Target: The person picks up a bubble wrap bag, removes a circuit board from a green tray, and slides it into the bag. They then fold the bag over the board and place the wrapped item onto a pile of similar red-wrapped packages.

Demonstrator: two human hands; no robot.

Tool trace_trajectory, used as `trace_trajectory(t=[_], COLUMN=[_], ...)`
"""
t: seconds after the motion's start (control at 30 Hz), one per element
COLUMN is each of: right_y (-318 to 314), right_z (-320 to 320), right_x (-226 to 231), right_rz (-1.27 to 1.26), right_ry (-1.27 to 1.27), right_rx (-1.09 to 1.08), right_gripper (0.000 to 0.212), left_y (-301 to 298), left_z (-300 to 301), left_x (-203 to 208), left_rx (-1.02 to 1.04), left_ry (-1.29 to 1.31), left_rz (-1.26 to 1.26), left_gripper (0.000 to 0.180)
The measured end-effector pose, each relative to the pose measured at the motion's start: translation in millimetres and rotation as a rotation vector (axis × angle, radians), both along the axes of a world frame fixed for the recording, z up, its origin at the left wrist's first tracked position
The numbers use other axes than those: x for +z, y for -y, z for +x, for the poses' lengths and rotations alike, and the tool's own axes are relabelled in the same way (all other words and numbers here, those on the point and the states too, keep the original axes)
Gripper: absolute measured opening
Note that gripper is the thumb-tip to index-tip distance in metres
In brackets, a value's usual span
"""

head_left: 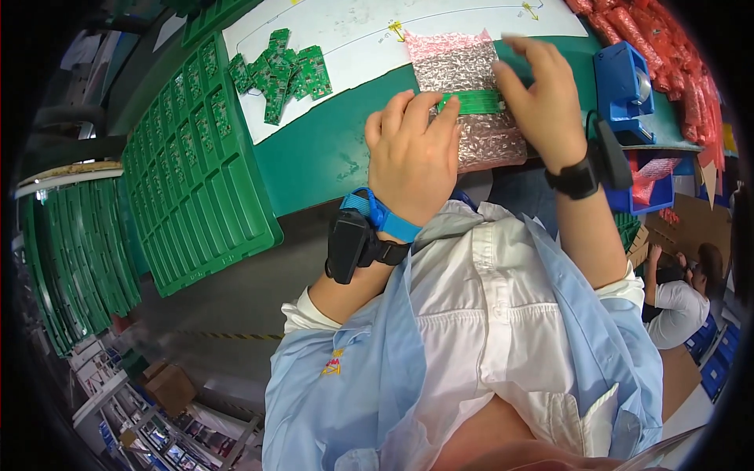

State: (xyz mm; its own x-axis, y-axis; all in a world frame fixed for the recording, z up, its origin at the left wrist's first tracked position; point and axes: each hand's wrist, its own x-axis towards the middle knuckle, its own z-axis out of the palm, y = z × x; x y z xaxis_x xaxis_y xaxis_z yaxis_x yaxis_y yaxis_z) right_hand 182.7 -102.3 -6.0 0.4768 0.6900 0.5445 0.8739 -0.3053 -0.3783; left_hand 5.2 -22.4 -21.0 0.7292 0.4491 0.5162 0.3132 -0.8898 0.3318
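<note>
A sheet of pinkish bubble wrap (455, 64) lies on the green table, its lower end at the front edge. Across its middle rests a narrow green circuit board (477, 102). My left hand (412, 153) lies palm down beside the wrap, its thumb and fingertips at the board's left end; the fingers are stretched out. My right hand (543, 102) hovers at the board's right end, thumb and fingers apart, with nothing visible between them. Whether its palm touches the wrap is hard to tell.
Left of the wrap, several loose circuit boards (279, 74) are piled on a white paper sheet (353, 43). A green compartment tray (184, 169) with boards overhangs the left. A blue tape dispenser (620, 90) stands right, beside red bubble-wrap bundles (683, 78). Another person (679, 302) sits far right.
</note>
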Motion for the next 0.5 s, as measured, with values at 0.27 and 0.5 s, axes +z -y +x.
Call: trace_trajectory(t=[0.27,0.5], right_y=[-26,-14], right_z=[27,27], right_x=[-8,15], right_rz=[-0.04,-0.161], right_ry=[-0.346,-0.496], right_rx=[0.131,0.313], right_gripper=[0.032,0.022], left_y=[0,1], left_z=[1,1], left_x=[-2,-1], left_rx=[-0.004,0.034], left_ry=[-0.003,-0.038], left_rz=[0.049,0.049], left_gripper=[0.03,0.033])
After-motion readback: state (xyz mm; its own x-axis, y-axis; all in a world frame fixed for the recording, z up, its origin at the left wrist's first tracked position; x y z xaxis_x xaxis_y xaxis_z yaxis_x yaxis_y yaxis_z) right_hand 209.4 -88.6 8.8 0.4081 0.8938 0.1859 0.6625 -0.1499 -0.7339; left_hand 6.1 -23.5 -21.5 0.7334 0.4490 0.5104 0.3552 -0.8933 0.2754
